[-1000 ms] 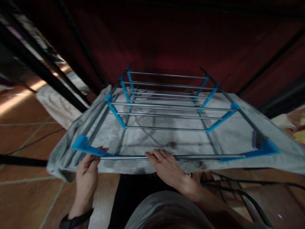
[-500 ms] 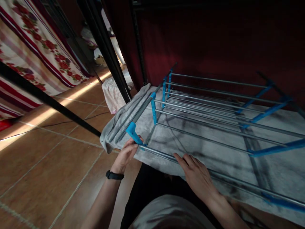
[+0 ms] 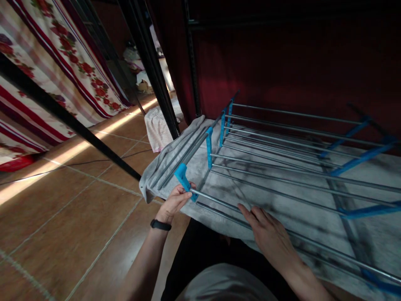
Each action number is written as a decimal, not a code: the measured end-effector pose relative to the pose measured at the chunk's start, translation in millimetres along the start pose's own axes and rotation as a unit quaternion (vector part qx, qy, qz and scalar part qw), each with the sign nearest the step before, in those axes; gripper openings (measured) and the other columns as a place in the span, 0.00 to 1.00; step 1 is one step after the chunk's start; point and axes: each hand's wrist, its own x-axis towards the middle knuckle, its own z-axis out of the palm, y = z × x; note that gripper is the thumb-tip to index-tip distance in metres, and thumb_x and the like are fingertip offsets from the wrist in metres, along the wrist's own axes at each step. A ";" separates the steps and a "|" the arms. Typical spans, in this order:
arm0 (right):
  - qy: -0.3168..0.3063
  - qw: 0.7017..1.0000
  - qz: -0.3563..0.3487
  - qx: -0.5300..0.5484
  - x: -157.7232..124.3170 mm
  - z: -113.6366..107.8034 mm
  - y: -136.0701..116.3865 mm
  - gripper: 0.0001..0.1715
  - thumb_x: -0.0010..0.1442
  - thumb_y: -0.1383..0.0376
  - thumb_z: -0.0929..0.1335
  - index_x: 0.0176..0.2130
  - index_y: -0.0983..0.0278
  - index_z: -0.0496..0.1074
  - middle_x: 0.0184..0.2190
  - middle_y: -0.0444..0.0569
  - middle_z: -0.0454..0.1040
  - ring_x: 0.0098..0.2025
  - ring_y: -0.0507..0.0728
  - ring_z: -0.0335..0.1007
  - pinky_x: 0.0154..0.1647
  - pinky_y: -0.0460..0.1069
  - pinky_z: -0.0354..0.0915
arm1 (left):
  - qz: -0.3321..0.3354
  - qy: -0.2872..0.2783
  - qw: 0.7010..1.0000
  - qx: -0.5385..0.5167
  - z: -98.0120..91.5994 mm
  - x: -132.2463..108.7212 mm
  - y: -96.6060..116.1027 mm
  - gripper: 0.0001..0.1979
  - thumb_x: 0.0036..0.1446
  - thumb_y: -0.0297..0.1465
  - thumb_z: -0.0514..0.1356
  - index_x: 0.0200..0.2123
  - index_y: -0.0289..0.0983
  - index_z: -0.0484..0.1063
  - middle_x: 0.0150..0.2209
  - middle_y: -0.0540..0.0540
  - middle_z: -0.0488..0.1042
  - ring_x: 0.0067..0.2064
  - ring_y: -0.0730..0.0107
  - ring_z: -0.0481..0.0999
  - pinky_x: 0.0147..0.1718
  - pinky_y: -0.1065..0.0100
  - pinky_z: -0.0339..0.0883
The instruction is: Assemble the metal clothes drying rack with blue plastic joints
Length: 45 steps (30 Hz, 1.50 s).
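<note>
A rack of grey metal tubes (image 3: pixel 216 199) joined by blue plastic brackets lies across a grey blanket. My left hand (image 3: pixel 175 201) closes its thumb and fingers around the near left blue bracket (image 3: pixel 181 174), where the front tube meets it. Farther right along that same tube rests my right hand (image 3: pixel 272 234). Its fingers curl over the tube, and the index finger stretches out on top. Another blue bracket (image 3: pixel 209 148) stands upright behind the left one. Dark wristband (image 3: pixel 161 225) circles my left wrist.
Several loose tubes lie at the left end of the blanket (image 3: pixel 148 188). A black bar (image 3: pixel 90 144) slants in from the left, and a black post (image 3: pixel 156 75) rises beyond. Dark red cloth (image 3: pixel 282 71) hangs behind the rack. Floral curtain (image 3: pixel 72 58) hangs at far left.
The whole view has shifted, so the rack and hands appear slightly farther right and lower. A second tube below the front one shows more clearly near my left hand. Both hands keep their places.
</note>
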 end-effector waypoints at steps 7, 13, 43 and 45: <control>-0.012 1.000 -0.006 0.002 -2.7 12.7 1.2 0.42 0.56 0.83 0.62 0.66 0.61 0.61 0.42 0.48 0.74 0.40 0.56 0.73 0.43 0.52 0.71 | 0.022 0.018 0.999 0.018 3.4 -3.2 -8.5 0.18 0.44 0.35 0.75 0.39 0.35 0.81 0.42 0.43 0.79 0.46 0.63 0.75 0.49 0.65 0.65; -0.017 1.000 0.002 0.003 -2.0 19.8 2.9 0.42 0.57 0.83 0.62 0.67 0.60 0.61 0.44 0.48 0.75 0.41 0.56 0.73 0.44 0.52 0.69 | 0.017 0.020 1.000 0.008 -0.1 -2.1 -11.5 0.21 0.44 0.36 0.75 0.43 0.36 0.81 0.44 0.41 0.81 0.52 0.55 0.76 0.57 0.59 0.64; -0.071 0.995 0.019 0.068 7.7 -0.8 6.4 0.25 0.68 0.70 0.63 0.62 0.61 0.61 0.45 0.50 0.74 0.46 0.57 0.71 0.46 0.51 0.69 | -0.101 0.157 0.977 0.100 -4.2 -3.6 -19.4 0.26 0.35 0.45 0.77 0.40 0.47 0.80 0.44 0.53 0.82 0.61 0.54 0.72 0.70 0.55 0.55; -0.079 0.994 0.023 0.070 7.6 -5.7 8.1 0.25 0.69 0.69 0.62 0.63 0.60 0.60 0.45 0.50 0.73 0.45 0.57 0.71 0.43 0.51 0.69 | -0.096 0.126 0.979 0.129 -15.5 -2.1 -23.7 0.21 0.42 0.45 0.74 0.41 0.51 0.79 0.45 0.56 0.82 0.61 0.56 0.73 0.69 0.56 0.57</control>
